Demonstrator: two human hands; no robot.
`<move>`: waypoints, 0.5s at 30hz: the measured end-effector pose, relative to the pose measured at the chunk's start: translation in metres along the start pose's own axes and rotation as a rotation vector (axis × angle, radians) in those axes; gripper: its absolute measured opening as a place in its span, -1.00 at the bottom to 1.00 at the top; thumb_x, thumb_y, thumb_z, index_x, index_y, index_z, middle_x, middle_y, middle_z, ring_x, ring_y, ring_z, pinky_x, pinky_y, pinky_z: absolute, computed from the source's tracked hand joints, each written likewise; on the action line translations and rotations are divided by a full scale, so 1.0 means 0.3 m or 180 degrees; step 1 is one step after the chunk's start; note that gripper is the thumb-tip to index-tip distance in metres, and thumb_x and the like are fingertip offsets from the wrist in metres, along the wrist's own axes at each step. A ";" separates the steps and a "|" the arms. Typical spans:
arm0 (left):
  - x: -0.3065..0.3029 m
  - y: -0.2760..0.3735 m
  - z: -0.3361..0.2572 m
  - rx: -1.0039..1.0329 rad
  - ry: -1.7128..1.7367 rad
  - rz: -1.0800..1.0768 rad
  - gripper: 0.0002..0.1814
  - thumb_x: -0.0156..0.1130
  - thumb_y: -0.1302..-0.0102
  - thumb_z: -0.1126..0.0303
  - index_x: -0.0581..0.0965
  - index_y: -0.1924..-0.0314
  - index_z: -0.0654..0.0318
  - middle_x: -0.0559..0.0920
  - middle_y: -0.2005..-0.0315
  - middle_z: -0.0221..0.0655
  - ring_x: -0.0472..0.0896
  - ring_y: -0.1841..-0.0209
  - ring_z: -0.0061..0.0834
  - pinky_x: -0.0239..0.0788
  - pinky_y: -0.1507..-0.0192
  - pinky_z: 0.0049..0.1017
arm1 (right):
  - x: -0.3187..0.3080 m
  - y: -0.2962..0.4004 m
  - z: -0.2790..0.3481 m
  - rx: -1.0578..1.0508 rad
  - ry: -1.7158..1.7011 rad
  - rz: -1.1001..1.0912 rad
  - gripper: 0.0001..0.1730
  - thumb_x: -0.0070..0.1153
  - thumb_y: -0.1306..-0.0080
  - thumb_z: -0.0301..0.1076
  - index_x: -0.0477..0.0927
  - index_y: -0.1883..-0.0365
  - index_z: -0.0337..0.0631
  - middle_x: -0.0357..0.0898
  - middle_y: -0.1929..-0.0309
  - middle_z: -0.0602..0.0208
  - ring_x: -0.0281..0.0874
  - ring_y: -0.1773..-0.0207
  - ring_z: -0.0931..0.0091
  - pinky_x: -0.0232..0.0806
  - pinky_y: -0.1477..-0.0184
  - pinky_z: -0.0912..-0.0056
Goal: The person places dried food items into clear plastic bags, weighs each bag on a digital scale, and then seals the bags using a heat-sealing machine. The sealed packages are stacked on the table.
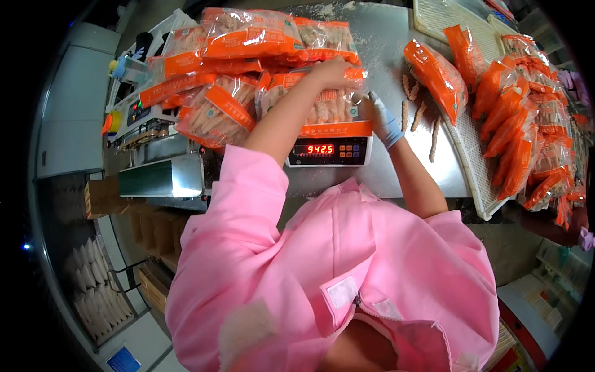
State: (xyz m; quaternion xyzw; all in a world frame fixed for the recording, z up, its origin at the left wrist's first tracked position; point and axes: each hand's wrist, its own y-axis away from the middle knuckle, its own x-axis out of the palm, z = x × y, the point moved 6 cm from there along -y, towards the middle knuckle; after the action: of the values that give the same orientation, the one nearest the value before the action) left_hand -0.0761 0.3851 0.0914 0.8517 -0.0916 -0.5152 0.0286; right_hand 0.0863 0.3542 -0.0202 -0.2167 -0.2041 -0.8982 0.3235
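A clear plastic bag with orange bands, filled with pale brown food sticks (325, 108), lies on a digital scale (329, 159) whose red display is lit. My left hand (335, 74) is at the bag's upper right, its fingers bent over the orange top edge; the fingertips are partly hidden. Beside the bag's right side is my right hand (382, 120), in a thin, pale blue glove. Its fingers are blurred near the bag's edge, so whether they pinch anything is unclear. Several loose sticks (419, 115) lie on the metal table (386, 56) to the right.
Similar filled bags (251, 35) are heaped behind and left of the scale. More bags (511, 125) stand on white mesh trays (475, 179) at the right. A machine with a conveyor belt (160, 176) stands at the left, above cardboard boxes (155, 230). Purple-gloved hands show at the far right.
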 end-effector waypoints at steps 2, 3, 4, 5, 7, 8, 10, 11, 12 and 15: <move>0.058 -0.088 -0.001 -0.0157 0.0044 0.0651 -0.33 0.38 0.06 -0.07 0.53 -0.04 0.09 0.43 -0.14 -0.23 0.43 -0.15 -0.26 0.34 -0.06 -0.25 | -0.003 -0.016 -0.011 0.0275 -0.0223 0.0059 -0.17 -0.33 -0.34 0.32 0.33 -0.23 -0.25 0.36 -0.22 0.23 0.36 -0.16 0.38 0.24 -0.14 0.22; 0.088 -0.107 0.017 -0.0223 0.0031 0.0905 -0.36 0.38 0.07 -0.06 0.55 0.00 0.10 0.44 -0.14 -0.23 0.44 -0.14 -0.26 0.37 -0.02 -0.27 | 0.046 0.013 0.010 0.0145 -0.0215 0.0066 -0.27 -0.30 -0.36 0.25 0.38 -0.18 -0.21 0.43 -0.11 0.29 0.35 -0.16 0.40 0.24 -0.15 0.22; 0.095 -0.113 0.024 -0.0141 -0.0088 0.1028 -0.39 0.38 0.07 -0.04 0.56 0.03 0.12 0.47 -0.09 -0.22 0.47 -0.09 -0.26 0.39 0.02 -0.28 | 0.090 0.049 0.041 -0.0193 -0.0038 0.0273 -0.35 -0.22 -0.36 0.16 0.40 -0.16 -0.20 0.45 -0.07 0.33 0.37 -0.13 0.43 0.25 -0.14 0.26; 0.086 -0.117 0.025 -0.0060 -0.0227 0.1155 -0.42 0.38 0.07 -0.03 0.57 0.07 0.14 0.51 -0.04 -0.20 0.50 -0.04 -0.27 0.42 0.07 -0.29 | 0.134 0.079 0.071 -0.0542 0.0133 0.0474 -0.43 -0.14 -0.36 0.07 0.41 -0.14 -0.19 0.47 -0.03 0.37 0.39 -0.11 0.46 0.26 -0.14 0.30; 0.073 -0.099 -0.025 0.0070 -0.0143 0.1244 -0.51 0.36 0.02 0.04 0.57 0.15 0.19 0.57 0.14 -0.22 0.55 0.11 -0.29 0.45 0.18 -0.35 | 0.169 0.122 0.100 -0.0135 0.0254 0.0185 -0.54 0.01 -0.33 -0.18 0.41 -0.14 -0.20 0.50 -0.01 0.42 0.44 -0.05 0.53 0.30 -0.10 0.41; 0.063 -0.091 -0.052 0.0137 -0.0104 0.1299 -0.56 0.35 0.00 0.07 0.57 0.20 0.22 0.60 0.22 -0.23 0.57 0.19 -0.31 0.46 0.23 -0.38 | 0.161 0.124 0.107 -0.0303 0.0188 0.0058 -0.58 0.10 -0.27 -0.34 0.44 -0.10 -0.21 0.54 0.07 0.47 0.50 0.06 0.59 0.34 -0.03 0.49; 0.071 -0.087 -0.017 0.0597 0.0347 0.1093 -0.62 0.32 -0.06 0.14 0.54 0.22 0.24 0.59 0.33 -0.27 0.57 0.29 -0.36 0.46 0.27 -0.40 | 0.189 0.120 0.092 -0.0384 0.0120 -0.0157 -0.72 0.07 -0.28 -0.49 0.51 0.02 -0.21 0.55 0.21 0.50 0.52 0.18 0.60 0.39 0.09 0.54; 0.075 -0.090 -0.011 0.0840 0.0597 0.1014 -0.65 0.31 -0.09 0.17 0.53 0.23 0.25 0.58 0.39 -0.30 0.57 0.34 -0.38 0.46 0.30 -0.41 | 0.186 0.118 0.081 -0.0407 0.0217 -0.0237 -0.72 0.06 -0.27 -0.52 0.51 0.02 -0.21 0.55 0.21 0.50 0.50 0.18 0.62 0.38 0.10 0.55; 0.047 -0.080 -0.035 0.0893 0.0628 0.0916 -0.68 0.29 -0.11 0.20 0.52 0.22 0.23 0.58 0.38 -0.32 0.56 0.33 -0.43 0.45 0.31 -0.43 | 0.184 0.113 0.070 -0.0586 0.0297 -0.0055 -0.68 0.05 -0.28 -0.54 0.50 -0.02 -0.22 0.55 0.19 0.49 0.47 0.17 0.64 0.37 0.08 0.55; -0.113 0.046 -0.145 0.0682 0.1120 0.0778 -0.76 0.24 -0.19 0.29 0.48 0.18 0.19 0.57 0.36 -0.38 0.55 0.30 -0.57 0.44 0.32 -0.50 | 0.298 0.246 0.206 -0.1052 0.0286 0.0202 -0.66 0.02 -0.30 -0.50 0.46 -0.06 -0.28 0.50 -0.06 0.33 0.44 -0.09 0.55 0.29 -0.14 0.45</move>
State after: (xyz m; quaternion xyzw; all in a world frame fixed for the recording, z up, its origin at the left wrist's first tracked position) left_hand -0.0547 0.3758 0.1432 0.9091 -0.2418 -0.3389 0.0158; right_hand 0.0895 0.2894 0.0940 -0.2329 -0.0321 -0.9176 0.3205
